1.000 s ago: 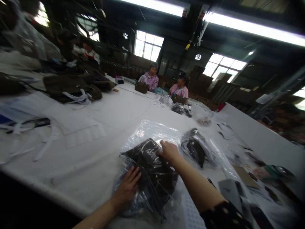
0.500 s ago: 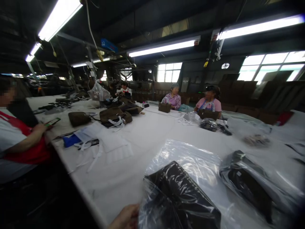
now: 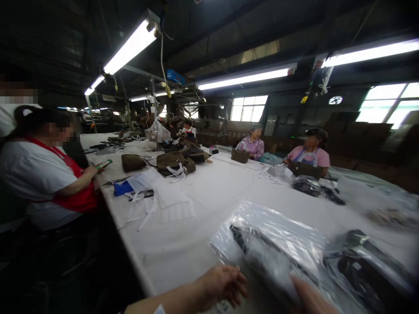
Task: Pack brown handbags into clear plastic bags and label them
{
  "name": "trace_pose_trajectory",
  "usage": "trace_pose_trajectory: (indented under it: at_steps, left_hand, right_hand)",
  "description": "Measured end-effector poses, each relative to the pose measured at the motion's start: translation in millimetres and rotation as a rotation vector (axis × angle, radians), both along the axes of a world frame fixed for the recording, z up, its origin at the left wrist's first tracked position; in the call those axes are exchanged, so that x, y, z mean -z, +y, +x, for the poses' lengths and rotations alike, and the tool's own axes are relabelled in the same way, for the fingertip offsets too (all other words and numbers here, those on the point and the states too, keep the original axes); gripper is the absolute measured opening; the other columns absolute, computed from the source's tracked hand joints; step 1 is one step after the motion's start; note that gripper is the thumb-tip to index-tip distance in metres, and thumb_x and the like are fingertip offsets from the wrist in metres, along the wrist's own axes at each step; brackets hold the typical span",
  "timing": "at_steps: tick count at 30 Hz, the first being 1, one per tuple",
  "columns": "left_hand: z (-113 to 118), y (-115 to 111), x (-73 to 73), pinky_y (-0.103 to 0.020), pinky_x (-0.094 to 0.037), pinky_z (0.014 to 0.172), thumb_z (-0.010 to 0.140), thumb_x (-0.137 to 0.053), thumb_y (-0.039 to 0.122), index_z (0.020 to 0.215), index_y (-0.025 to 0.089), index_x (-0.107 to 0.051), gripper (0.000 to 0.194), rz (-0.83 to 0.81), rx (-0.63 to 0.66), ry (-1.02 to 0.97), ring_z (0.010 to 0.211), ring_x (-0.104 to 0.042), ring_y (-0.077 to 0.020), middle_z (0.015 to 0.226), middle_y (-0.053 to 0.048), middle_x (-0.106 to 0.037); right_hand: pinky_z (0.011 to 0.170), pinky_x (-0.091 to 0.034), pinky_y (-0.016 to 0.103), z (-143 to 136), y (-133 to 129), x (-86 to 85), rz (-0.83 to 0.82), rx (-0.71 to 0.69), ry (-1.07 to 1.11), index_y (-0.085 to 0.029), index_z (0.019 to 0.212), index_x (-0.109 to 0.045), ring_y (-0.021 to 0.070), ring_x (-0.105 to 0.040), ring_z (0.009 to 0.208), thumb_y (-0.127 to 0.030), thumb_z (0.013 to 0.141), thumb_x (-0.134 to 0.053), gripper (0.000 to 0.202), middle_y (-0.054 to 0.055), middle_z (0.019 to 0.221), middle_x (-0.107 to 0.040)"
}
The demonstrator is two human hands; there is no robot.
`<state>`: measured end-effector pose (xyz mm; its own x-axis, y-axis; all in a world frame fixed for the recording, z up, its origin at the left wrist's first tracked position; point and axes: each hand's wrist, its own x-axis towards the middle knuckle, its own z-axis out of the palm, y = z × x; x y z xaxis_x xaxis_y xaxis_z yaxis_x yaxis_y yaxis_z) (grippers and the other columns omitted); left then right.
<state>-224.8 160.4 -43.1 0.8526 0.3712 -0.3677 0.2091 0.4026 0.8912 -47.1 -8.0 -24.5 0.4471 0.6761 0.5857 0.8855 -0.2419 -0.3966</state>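
Observation:
A dark bag (image 3: 252, 244) in a clear plastic sleeve lies at the front of the white table, partly smeared by motion. Just left of it is my left hand (image 3: 224, 283), its fingers loosely bent and apart, with nothing visible in them. My right hand (image 3: 309, 294) reaches in from the bottom edge, against the near side of the wrapped bag. It is blurred, and its grip on the plastic is not clear. A second dark bag in clear plastic (image 3: 363, 279) lies to the right.
A person in a red apron (image 3: 77, 192) sits at the left edge with a phone (image 3: 104, 164). Brown bags (image 3: 173, 161), white straps and a blue piece (image 3: 123, 188) lie on the white table (image 3: 209, 192). Across it sit two people with brown bags (image 3: 240, 155).
The view has swung left. My left hand has come off the plastic sleeve, and my right hand has come into view. The wrapped bag now appears narrower, turned on its side.

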Motion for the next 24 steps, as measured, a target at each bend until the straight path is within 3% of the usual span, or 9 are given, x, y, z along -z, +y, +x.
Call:
trace_pose_trajectory:
  at_steps: [3,5,8,11,14,17,19,22,24]
  left_hand:
    - [-6.1,10.1,-7.9,-0.026,-0.043,0.060,0.058,-0.068,0.061,0.079,0.012,-0.066,0.053,0.240,-0.036,-0.009,0.065,-0.053,-0.0151,0.080,-0.009,-0.065]
    - [-15.7,24.9,5.5,-0.028,-0.044,0.066,0.061,-0.067,0.061,0.080,0.015,-0.066,0.050,0.285,-0.024,0.005,0.073,-0.054,-0.0172,0.084,-0.007,-0.065]
    - [-33.2,56.7,43.9,-0.034,-0.048,0.075,0.065,-0.061,0.065,0.088,0.017,-0.068,0.054,0.446,-0.029,0.128,0.081,-0.059,-0.0230,0.091,-0.007,-0.068]
    - [-50.4,82.3,75.8,-0.039,-0.051,0.080,0.064,-0.058,0.069,0.089,0.023,-0.068,0.053,0.475,-0.070,0.247,0.086,-0.062,-0.0270,0.094,-0.003,-0.069]
    - [-57.8,92.2,83.2,-0.041,-0.053,0.081,0.064,-0.058,0.071,0.086,0.026,-0.068,0.050,0.487,-0.086,0.273,0.086,-0.064,-0.0270,0.091,0.001,-0.070]
    - [-48.8,92.6,71.8,-0.043,-0.051,0.085,0.069,-0.055,0.069,0.091,0.029,-0.064,0.046,0.553,-0.103,0.208,0.090,-0.064,-0.0262,0.093,0.005,-0.070]
    - [-35.0,91.8,58.4,-0.043,-0.050,0.089,0.069,-0.056,0.068,0.105,0.030,-0.058,0.052,0.631,-0.153,0.148,0.101,-0.060,-0.0277,0.106,0.004,-0.067]
    - [-7.0,89.8,34.4,-0.047,-0.040,0.101,0.066,-0.061,0.065,0.133,0.028,-0.036,0.081,0.847,-0.164,0.074,0.124,-0.043,-0.0323,0.139,-0.003,-0.042]
    - [14.1,87.7,19.5,-0.050,-0.028,0.108,0.062,-0.066,0.063,0.140,0.025,-0.027,0.096,1.006,-0.121,0.001,0.131,-0.030,-0.0350,0.148,-0.007,-0.025]
  right_hand:
    - [0.057,-0.042,0.036,36.6,14.0,-63.0,0.115,0.281,0.185,-0.023,0.078,-0.064,0.0255,-0.059,0.063,-0.047,0.075,-0.054,0.026,0.008,0.061,-0.060]
    - [0.057,-0.042,0.033,59.8,23.5,-96.1,0.244,0.125,0.454,-0.018,0.074,-0.061,0.0219,-0.058,0.061,-0.043,0.070,-0.059,0.025,0.005,0.060,-0.058]
    - [0.051,-0.044,0.026,85.4,32.5,-116.6,0.223,0.070,0.564,-0.017,0.077,-0.058,0.0153,-0.058,0.057,-0.045,0.072,-0.056,0.029,0.002,0.066,-0.059]
    - [0.047,-0.044,0.021,91.0,35.5,-114.5,0.192,-0.011,0.658,-0.017,0.080,-0.056,0.0116,-0.057,0.055,-0.049,0.073,-0.056,0.033,0.001,0.071,-0.061]
    - [0.046,-0.044,0.020,85.8,37.1,-102.9,0.157,-0.120,0.743,-0.016,0.080,-0.055,0.0100,-0.056,0.053,-0.049,0.072,-0.058,0.034,0.001,0.070,-0.061]
    - [0.045,-0.044,0.021,81.1,39.6,-86.9,0.100,-0.194,0.793,-0.015,0.080,-0.057,0.0104,-0.056,0.052,-0.047,0.070,-0.062,0.034,0.000,0.067,-0.060]
    - [0.047,-0.044,0.022,79.8,40.5,-78.2,0.072,-0.214,0.803,-0.015,0.082,-0.058,0.0111,-0.055,0.052,-0.045,0.069,-0.063,0.033,0.000,0.066,-0.060]
    - [0.064,-0.048,0.027,80.2,35.6,-73.2,0.074,-0.197,0.749,-0.016,0.094,-0.059,0.0131,-0.058,0.067,-0.040,0.066,-0.069,0.038,0.000,0.076,-0.062]
    - [0.079,-0.046,0.031,81.5,24.5,-71.4,0.102,-0.126,0.635,-0.019,0.108,-0.056,0.0164,-0.057,0.085,-0.039,0.059,-0.075,0.056,0.002,0.093,-0.062]
